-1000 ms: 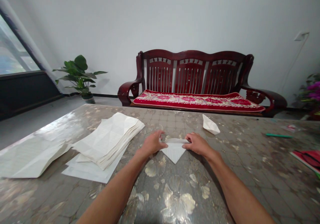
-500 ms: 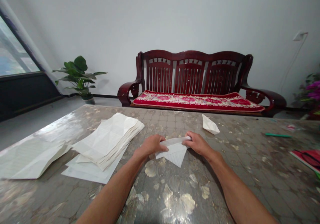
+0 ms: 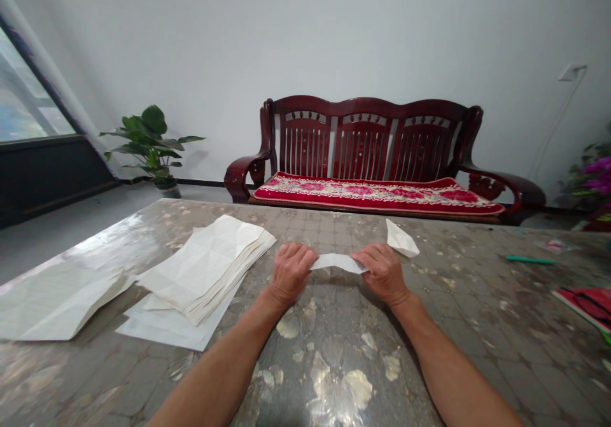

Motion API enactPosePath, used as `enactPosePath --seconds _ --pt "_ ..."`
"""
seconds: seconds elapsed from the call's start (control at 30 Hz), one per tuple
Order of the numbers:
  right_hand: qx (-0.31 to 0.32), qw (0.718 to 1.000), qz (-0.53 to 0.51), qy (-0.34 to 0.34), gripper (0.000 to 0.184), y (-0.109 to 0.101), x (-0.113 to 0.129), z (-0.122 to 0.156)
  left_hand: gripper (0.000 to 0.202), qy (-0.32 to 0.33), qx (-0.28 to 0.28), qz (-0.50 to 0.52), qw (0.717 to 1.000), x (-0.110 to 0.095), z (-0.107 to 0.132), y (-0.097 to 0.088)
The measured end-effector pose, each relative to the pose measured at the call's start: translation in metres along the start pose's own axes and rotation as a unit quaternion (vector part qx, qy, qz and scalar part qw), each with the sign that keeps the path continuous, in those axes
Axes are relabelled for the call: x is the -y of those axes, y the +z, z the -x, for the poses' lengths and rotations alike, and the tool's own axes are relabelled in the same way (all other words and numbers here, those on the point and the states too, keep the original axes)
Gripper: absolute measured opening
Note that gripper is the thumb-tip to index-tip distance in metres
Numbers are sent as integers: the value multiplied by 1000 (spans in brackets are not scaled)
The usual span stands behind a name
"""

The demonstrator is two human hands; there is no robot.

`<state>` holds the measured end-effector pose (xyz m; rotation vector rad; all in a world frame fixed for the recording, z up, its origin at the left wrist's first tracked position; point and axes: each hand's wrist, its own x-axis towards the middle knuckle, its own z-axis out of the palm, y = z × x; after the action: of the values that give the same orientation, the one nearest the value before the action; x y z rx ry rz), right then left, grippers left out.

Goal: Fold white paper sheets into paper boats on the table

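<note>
My left hand (image 3: 291, 273) and my right hand (image 3: 383, 273) pinch the two ends of a folded white paper (image 3: 338, 263), now a narrow flattened strip held just over the table. A small folded paper boat (image 3: 401, 239) lies beyond my right hand, almost touching its fingers. Left of my left hand sits a thick stack of creased white paper (image 3: 205, 268), resting on flat sheets (image 3: 162, 326). Another folded sheet (image 3: 60, 303) lies further left.
The table (image 3: 334, 376) has a glossy marbled top and spreads wide around my arms. A green pen (image 3: 531, 259) and a red booklet (image 3: 585, 306) lie to the right. Beyond the far edge stand a dark wooden sofa (image 3: 367, 153) and a potted plant (image 3: 151, 140).
The paper's triangular point hanging towards me is gone, and it now forms a flat strip. My hands have moved apart and further forward, pulling its ends outward.
</note>
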<state>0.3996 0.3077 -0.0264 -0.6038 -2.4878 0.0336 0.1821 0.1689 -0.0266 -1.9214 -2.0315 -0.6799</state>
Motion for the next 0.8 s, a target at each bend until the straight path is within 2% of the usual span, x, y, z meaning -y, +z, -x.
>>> enactPosePath --seconds 0.2,0.27,0.43,0.53,0.67,0.8 --pt "-31 998 46 25 29 2 0 5 29 10 -27 18 999 1 6 1" --pt "-21 998 54 24 29 3 1 5 29 14 -26 4 1000 0 5 2" --pt "33 998 51 -7 28 8 5 6 25 54 25 -55 997 -2 4 9" --pt "53 998 31 -17 37 9 8 9 23 87 63 -77 991 -1 6 13" --pt "81 995 1 -55 51 10 13 10 23 94 104 -57 988 0 10 12" --pt "135 988 -3 -72 49 13 17 11 28 88 127 -11 988 -1 13 9"
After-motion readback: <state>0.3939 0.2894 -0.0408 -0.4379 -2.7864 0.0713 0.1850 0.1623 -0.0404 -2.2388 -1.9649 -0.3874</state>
